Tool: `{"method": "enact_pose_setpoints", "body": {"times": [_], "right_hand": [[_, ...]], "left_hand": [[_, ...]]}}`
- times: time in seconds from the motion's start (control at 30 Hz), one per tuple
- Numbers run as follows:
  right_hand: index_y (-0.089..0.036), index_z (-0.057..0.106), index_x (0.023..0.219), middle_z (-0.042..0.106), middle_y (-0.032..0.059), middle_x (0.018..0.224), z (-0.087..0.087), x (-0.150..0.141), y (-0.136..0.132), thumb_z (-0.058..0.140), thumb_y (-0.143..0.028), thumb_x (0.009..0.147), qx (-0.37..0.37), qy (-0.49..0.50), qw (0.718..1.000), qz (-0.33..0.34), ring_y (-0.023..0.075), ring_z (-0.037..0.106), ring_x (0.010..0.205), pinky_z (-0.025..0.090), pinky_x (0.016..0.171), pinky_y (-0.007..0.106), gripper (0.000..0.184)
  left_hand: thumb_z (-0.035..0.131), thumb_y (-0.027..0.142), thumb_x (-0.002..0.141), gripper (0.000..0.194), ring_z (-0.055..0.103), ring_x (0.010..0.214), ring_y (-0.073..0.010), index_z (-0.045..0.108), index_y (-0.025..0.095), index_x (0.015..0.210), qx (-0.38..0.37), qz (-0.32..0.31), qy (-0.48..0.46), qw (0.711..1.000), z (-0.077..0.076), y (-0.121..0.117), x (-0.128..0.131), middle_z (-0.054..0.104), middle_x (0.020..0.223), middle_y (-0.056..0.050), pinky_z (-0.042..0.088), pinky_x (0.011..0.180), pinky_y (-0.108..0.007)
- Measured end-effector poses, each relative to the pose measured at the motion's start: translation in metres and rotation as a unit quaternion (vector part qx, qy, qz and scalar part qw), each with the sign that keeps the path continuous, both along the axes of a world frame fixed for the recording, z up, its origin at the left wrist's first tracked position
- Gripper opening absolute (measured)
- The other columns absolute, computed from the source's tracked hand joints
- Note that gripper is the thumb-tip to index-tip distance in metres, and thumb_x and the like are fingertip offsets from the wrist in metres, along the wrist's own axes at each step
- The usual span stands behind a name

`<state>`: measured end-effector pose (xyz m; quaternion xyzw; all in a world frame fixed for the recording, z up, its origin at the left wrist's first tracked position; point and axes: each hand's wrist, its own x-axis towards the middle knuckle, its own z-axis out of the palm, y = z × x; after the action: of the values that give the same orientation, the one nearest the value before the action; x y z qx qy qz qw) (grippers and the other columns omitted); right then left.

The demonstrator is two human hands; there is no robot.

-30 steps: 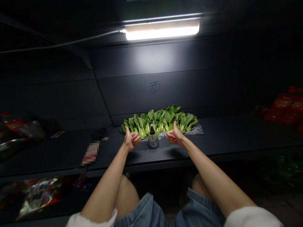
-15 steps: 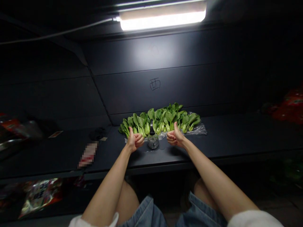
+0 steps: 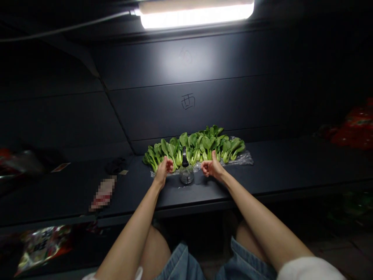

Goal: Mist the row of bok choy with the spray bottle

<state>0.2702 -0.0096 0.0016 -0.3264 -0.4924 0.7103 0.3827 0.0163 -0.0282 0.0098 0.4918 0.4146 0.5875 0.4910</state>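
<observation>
My left hand [image 3: 164, 169] hovers over the dark shelf, thumb up and fingers loosely curled, with nothing in it. On the other side, my right hand [image 3: 212, 167] also has its thumb raised, its half-open fingers bent inward around nothing. Between them stands a clear spray bottle [image 3: 186, 175] with a black top, upright and touched by neither hand. Behind both hands a row of green bok choy [image 3: 194, 146] lies on clear plastic wrap [image 3: 243, 158], leaves toward the back panel.
A lit tube lamp [image 3: 196, 15] hangs above, its white cable running left. Cards and a blurred-out packet [image 3: 103, 192] lie on the shelf [image 3: 279, 167] at left. Shiny snack bags [image 3: 43, 245] sit on the lower level. Red packages [image 3: 357, 128] are at far right.
Both hands have loosened from thumbs-up fists into half-open curls, staying on either side of the bottle. The view has shifted slightly; the bottle and bok choy stay put.
</observation>
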Motion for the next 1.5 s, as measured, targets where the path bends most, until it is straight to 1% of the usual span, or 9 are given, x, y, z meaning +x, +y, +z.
{"method": "enact_pose_setpoints", "body": {"times": [0.1,0.2,0.43,0.63,0.77,0.87,1.1,1.3,1.5], "right_hand": [[-0.013,0.066,0.068,0.055,0.0044,0.053,-0.004,0.0,0.003,0.003,-0.083,0.078,0.022,0.005,0.997,-0.071,0.0102,0.052,0.047,0.039,0.043,0.018,0.094],[-0.014,0.068,0.074,0.063,0.0076,0.064,-0.007,0.001,0.006,0.008,-0.081,0.081,0.044,0.028,0.993,-0.104,0.0129,0.059,0.059,0.043,0.049,0.019,0.09],[-0.015,0.069,0.08,0.068,0.0101,0.074,-0.016,0.001,0.019,0.008,-0.081,0.08,0.051,0.033,0.991,-0.118,0.0157,0.063,0.069,0.047,0.056,0.021,0.09],[-0.014,0.069,0.082,0.068,0.0098,0.074,-0.024,-0.003,0.025,0.002,-0.076,0.083,0.046,0.038,0.992,-0.116,0.0147,0.063,0.067,0.047,0.055,0.021,0.091],[-0.014,0.068,0.079,0.067,0.0096,0.07,-0.024,-0.007,0.029,0.001,-0.075,0.084,0.032,0.049,0.989,-0.138,0.014,0.062,0.062,0.046,0.052,0.021,0.09],[-0.014,0.067,0.078,0.066,0.0096,0.069,-0.021,-0.009,0.033,0.003,-0.074,0.085,0.027,0.061,0.986,-0.155,0.014,0.062,0.061,0.047,0.051,0.021,0.088],[-0.014,0.067,0.075,0.065,0.0087,0.064,-0.02,-0.008,0.038,0.003,-0.076,0.083,0.018,0.075,0.977,-0.199,0.0132,0.061,0.056,0.045,0.047,0.02,0.09],[-0.014,0.068,0.07,0.066,0.0081,0.061,-0.024,-0.006,0.039,0.005,-0.077,0.083,0.011,0.055,0.976,-0.212,0.0113,0.06,0.052,0.044,0.044,0.018,0.09],[-0.015,0.068,0.07,0.066,0.0083,0.06,-0.023,-0.004,0.041,0.009,-0.078,0.083,0.02,0.05,0.967,-0.248,0.0119,0.06,0.051,0.044,0.043,0.018,0.087]], "left_hand": [[0.063,0.06,0.073,0.053,0.061,0.076,-0.0126,0.06,0.017,0.104,0.04,0.056,0.047,0.997,-0.01,0.005,0.002,0.064,0.091,-0.005,0.046,0.065,-0.023],[0.063,0.057,0.075,0.065,0.06,0.104,-0.0188,0.049,0.02,0.126,0.053,0.042,0.083,0.994,-0.019,0.01,0.006,0.058,0.121,-0.012,0.047,0.085,-0.029],[0.076,0.061,0.059,0.102,0.045,0.131,-0.0298,0.031,0.023,0.144,0.072,-0.048,0.115,0.99,-0.02,0.019,0.023,0.042,0.144,-0.018,0.039,0.105,-0.04],[0.067,0.072,0.061,0.105,0.048,0.127,-0.0334,0.032,0.02,0.144,0.089,-0.093,0.099,0.987,-0.019,0.018,0.032,0.039,0.147,-0.019,0.041,0.103,-0.043],[0.08,0.056,0.057,0.105,0.048,0.127,-0.0321,0.031,0.021,0.144,0.105,-0.035,0.154,0.982,-0.025,0.017,0.044,0.042,0.144,-0.017,0.04,0.104,-0.042],[0.076,0.043,0.067,0.083,0.058,0.114,-0.0285,0.039,0.02,0.137,0.1,0.018,0.2,0.975,-0.025,0.019,0.054,0.05,0.134,-0.016,0.044,0.097,-0.041],[0.061,0.031,0.075,0.042,0.064,0.082,-0.0182,0.054,0.018,0.115,0.135,0.035,0.211,0.968,-0.017,0.016,0.058,0.061,0.114,-0.01,0.051,0.082,-0.034],[0.059,0.037,0.077,0.033,0.063,0.076,-0.0165,0.059,0.018,0.104,0.103,0.033,0.201,0.974,-0.009,0.012,0.055,0.064,0.101,-0.006,0.053,0.066,-0.028],[0.055,0.028,0.078,0.025,0.065,0.074,-0.0164,0.062,0.019,0.1,0.124,0.026,0.303,0.945,-0.005,0.011,0.051,0.067,0.091,-0.004,0.051,0.067,-0.026]]}}
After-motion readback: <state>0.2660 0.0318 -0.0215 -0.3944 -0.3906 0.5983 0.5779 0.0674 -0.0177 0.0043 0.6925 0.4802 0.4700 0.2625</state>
